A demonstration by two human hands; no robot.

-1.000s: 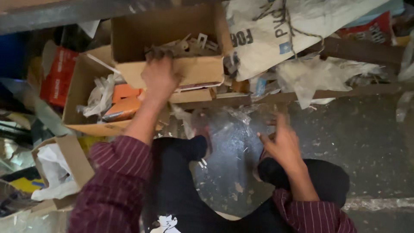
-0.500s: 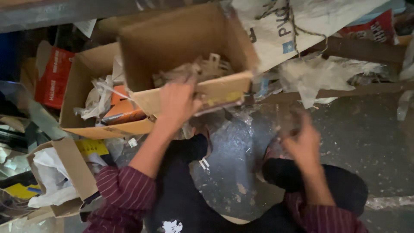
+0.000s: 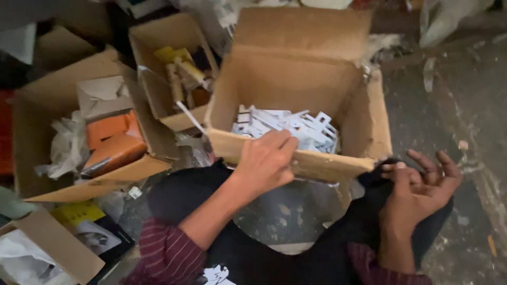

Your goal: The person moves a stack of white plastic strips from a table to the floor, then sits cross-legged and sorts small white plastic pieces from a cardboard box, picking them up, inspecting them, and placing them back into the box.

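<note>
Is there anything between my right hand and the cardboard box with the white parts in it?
Nothing visible blocks it. The right hand rests open on the dark-clothed knee, just beside the cardboard box's near right corner. The left hand already has a grip on the box's near wall, above the white parts.

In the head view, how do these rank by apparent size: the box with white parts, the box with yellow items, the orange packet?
1. Box with white parts, largest, though nearest the camera.
2. Box with yellow items.
3. Orange packet, smallest.
</note>
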